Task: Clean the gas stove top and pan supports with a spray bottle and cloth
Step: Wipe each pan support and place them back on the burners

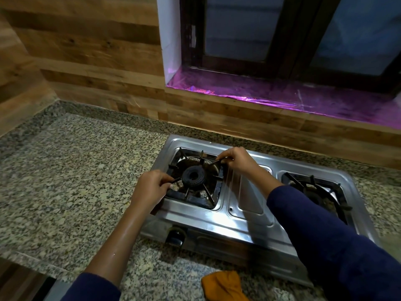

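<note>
A steel two-burner gas stove sits on the granite counter. Over its left burner rests a black pan support. My left hand pinches the near-left prong of that support. My right hand pinches its far-right prong. A second black pan support lies over the right burner, partly hidden by my right sleeve. An orange cloth lies crumpled on the counter in front of the stove. No spray bottle is in view.
The speckled granite counter stretches to the left of the stove. A wood-patterned wall runs behind it. A window sill with purple lining sits above the stove's back. A black knob juts from the stove's front.
</note>
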`<state>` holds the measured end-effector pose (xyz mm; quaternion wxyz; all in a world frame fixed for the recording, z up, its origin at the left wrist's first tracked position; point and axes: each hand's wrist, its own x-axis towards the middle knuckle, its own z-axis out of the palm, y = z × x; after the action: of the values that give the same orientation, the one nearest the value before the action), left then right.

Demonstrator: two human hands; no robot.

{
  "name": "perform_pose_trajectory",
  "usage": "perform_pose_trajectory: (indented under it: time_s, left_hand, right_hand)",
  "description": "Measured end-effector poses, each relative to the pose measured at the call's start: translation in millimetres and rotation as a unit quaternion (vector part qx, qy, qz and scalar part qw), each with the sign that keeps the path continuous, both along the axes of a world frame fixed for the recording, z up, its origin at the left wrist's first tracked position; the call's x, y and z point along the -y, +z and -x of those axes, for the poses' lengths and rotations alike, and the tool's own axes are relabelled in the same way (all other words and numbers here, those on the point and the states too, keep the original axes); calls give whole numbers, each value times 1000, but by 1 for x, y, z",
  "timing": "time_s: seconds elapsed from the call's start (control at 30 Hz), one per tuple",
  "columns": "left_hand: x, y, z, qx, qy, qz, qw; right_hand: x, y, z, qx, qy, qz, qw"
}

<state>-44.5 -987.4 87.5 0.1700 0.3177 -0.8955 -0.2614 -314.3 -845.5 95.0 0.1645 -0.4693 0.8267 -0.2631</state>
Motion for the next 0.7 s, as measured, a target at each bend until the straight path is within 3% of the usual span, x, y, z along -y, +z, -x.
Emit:
perform_pose_trajectory:
  time_s: [0.7]
  left_hand:
    - [-8,-1,3,-7,5,32,999]
  right_hand:
    - [0,-5,-13,-21,-29,4,999]
